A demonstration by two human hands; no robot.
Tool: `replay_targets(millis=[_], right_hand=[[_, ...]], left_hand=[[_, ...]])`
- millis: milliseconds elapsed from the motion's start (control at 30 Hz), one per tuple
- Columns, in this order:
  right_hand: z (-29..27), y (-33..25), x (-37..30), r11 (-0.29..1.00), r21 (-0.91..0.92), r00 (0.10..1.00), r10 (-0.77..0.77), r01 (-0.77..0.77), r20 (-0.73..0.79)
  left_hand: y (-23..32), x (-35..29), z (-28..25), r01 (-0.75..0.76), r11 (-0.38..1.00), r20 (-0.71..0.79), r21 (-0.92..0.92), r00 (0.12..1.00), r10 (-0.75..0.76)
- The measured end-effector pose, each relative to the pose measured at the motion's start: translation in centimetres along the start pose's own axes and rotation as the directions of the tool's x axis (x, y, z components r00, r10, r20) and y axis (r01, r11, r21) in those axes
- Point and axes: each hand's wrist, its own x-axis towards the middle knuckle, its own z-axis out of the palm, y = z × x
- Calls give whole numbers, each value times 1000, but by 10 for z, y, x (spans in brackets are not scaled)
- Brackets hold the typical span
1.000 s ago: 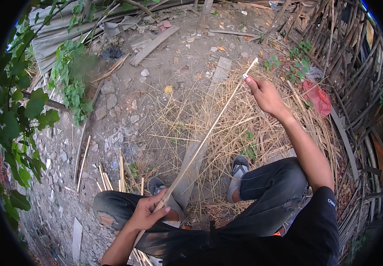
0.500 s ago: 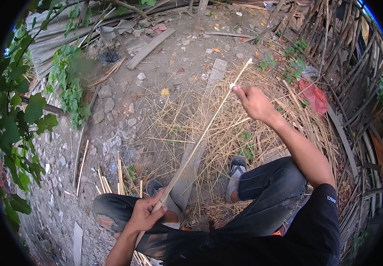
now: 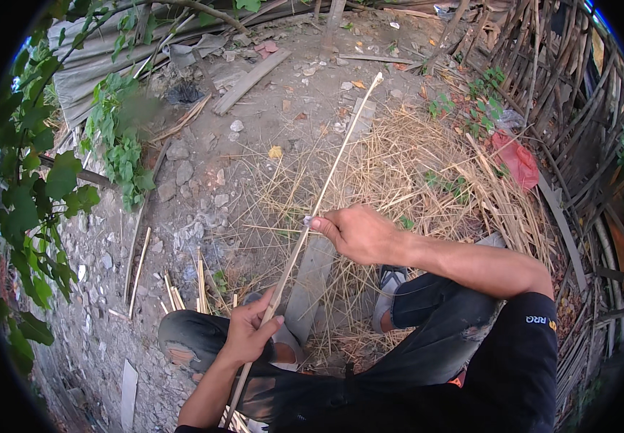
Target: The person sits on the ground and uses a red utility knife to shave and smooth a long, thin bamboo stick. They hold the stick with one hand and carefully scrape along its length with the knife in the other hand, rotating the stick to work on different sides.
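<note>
A long, thin pale stick (image 3: 342, 155), which looks like bamboo, runs slantwise from my lap to a far tip over the ground. My left hand (image 3: 248, 335) is wrapped round its lower part, above my knee. Midway along the stick, my right hand (image 3: 361, 234) pinches a small whitish piece (image 3: 307, 220) against it; what that piece is made of is too small to tell. The fingers of my right hand curl under and are partly hidden. Beneath the stick lies a long grey board (image 3: 310, 278).
Straw-like shavings (image 3: 413, 155) cover the ground ahead and to the right. Several cut sticks (image 3: 201, 281) lie beside my left knee. A red plastic bag (image 3: 517, 160) sits near the stick fence (image 3: 543, 79). Leafy vines (image 3: 59, 180) hang at left; another plank (image 3: 252, 81) lies farther off.
My right hand has slid down the stick toward me, from near the far tip to about the middle, with the whitish piece. The stick's tip has swung slightly left; my left hand keeps its grip.
</note>
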Motion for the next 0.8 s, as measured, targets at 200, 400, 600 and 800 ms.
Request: replay_targets(millis=[200,400,600,800], right_hand=[[4,-28,2,996,73,996,-53,47,74],[14,-33,5,974,212,984,-111,81,137],[17,-9,18,841,528,920,-106,-119,376],[14,3,21,685,639,692,-270,-351,670]], left_hand=[[25,23,3,15,1000,-43,-6,999,-15],[38,49,2,-16,999,-33,-50,999,14],[32,53,3,-20,996,-25,-87,1000,17],[27,56,6,-106,992,3,-68,994,106]])
